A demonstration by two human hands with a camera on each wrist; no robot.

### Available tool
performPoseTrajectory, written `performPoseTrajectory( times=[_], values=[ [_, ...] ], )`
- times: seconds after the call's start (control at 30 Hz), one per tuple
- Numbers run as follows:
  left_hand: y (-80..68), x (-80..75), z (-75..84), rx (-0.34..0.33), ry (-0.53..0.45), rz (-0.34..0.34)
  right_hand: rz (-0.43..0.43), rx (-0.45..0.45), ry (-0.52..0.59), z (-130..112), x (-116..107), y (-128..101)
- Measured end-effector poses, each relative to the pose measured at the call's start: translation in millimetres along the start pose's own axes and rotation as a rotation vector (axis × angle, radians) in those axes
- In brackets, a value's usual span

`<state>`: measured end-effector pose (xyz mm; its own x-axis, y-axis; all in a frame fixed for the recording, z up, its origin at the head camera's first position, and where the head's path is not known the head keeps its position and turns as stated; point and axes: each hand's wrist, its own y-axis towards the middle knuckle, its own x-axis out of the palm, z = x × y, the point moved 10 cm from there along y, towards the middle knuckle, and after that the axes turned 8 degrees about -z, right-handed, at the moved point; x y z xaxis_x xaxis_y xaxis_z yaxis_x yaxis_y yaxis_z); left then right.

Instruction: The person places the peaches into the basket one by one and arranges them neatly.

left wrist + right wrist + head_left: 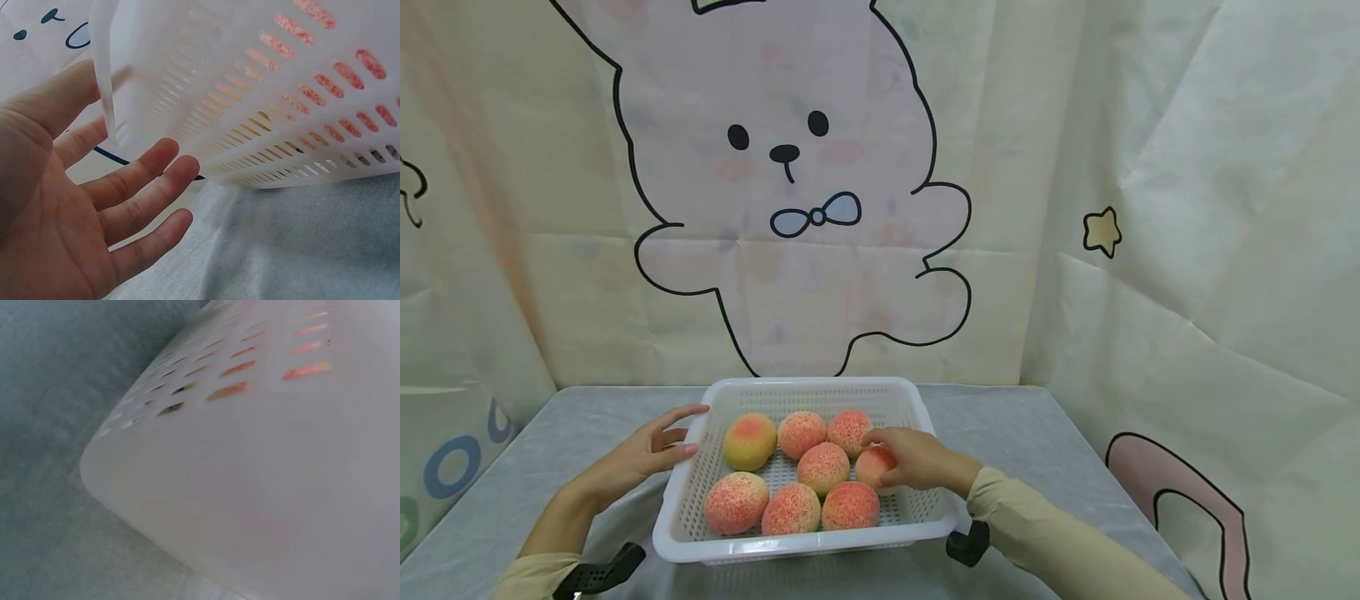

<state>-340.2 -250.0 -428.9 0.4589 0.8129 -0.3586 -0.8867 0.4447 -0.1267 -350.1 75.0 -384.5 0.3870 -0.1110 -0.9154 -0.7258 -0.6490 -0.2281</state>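
Note:
A white plastic basket (820,543) with slotted walls holds several peaches, most of them speckled red, such as the peach (736,502) at its near left. A yellower peach (750,442) lies toward the back left. My right hand (917,458) reaches over the right rim, and its thumb and fingers hold a peach (874,468) on that side, covering part of it. At the left rim, my left hand (643,454) rests with loosely extended fingers. In the left wrist view its thumb (69,94) meets the rim, while other fingers spread along the outer wall (250,125).
The basket stands on a table with a grey cloth (1000,425). Behind it hangs a pale curtain (1000,167) with a cartoon bear. Black wrist straps (601,571) show below the sleeves. The right wrist view is mostly filled by the basket's outer wall (250,487).

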Motion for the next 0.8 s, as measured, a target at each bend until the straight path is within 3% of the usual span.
performPoseTrajectory(
  times=[0.8],
  values=[
    [0.0,-1.7,-0.4,-0.032,0.017,0.014,0.008,-0.092,0.286,2,-17,-3]
  ],
)
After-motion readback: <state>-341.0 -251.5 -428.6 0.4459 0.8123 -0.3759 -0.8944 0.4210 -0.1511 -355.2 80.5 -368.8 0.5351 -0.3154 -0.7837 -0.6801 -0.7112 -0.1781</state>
